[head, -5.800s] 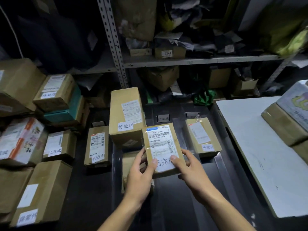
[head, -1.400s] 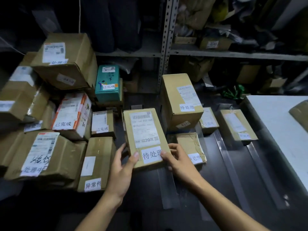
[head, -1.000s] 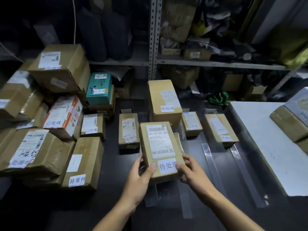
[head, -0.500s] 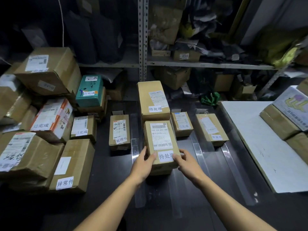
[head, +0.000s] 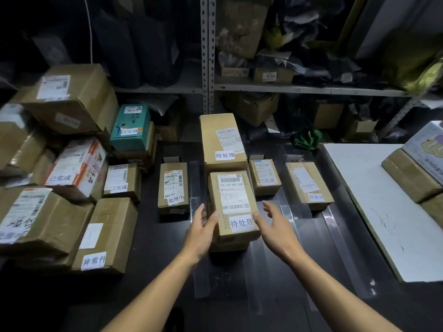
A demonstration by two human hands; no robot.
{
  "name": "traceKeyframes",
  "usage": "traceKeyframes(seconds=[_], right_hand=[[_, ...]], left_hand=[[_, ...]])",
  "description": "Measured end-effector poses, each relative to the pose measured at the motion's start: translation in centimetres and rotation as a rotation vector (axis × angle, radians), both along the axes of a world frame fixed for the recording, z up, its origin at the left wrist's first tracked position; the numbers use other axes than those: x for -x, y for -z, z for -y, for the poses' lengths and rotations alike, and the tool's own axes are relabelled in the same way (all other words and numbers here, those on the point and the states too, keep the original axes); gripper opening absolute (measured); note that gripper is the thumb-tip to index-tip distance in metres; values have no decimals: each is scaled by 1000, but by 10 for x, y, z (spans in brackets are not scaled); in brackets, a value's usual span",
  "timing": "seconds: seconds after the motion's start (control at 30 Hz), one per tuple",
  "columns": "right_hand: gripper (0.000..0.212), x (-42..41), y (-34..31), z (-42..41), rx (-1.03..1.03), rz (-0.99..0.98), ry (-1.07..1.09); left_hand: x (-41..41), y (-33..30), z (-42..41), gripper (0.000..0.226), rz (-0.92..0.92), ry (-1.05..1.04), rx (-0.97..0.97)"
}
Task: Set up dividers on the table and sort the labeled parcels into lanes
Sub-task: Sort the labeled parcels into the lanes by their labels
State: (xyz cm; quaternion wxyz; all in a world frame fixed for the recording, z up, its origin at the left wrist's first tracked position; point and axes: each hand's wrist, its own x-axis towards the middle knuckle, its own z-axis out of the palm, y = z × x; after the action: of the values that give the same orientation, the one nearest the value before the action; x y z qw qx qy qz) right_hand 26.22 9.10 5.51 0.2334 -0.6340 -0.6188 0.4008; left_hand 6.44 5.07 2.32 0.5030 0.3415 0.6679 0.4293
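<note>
We had just set the 待处理 parcel (head: 233, 207) atop another box in its lane behind the taller 待处理 box (head: 221, 141), and our left hand (head: 201, 230) and right hand (head: 275, 227) loosened, fingers spread, thumbs barely touching it

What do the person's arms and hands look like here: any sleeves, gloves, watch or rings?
Both forearms are bare to the bottom edge of the picture, with no sleeve in view. The left hand and the right hand wear no gloves, and neither wrist carries a watch or band. The light is too dim to tell a ring on the fingers.
</note>
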Motion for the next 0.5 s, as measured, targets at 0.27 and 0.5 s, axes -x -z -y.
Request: traceKeyframes(seconds=[0.27, 0.5], right_hand=[[53, 43, -46, -21, -357, 84, -128], [58, 145, -68, -19, -429, 19, -341]], left_hand=[[39, -34, 1, 68, -123, -49, -147], [106, -64, 23, 47, -262, -180, -266]])
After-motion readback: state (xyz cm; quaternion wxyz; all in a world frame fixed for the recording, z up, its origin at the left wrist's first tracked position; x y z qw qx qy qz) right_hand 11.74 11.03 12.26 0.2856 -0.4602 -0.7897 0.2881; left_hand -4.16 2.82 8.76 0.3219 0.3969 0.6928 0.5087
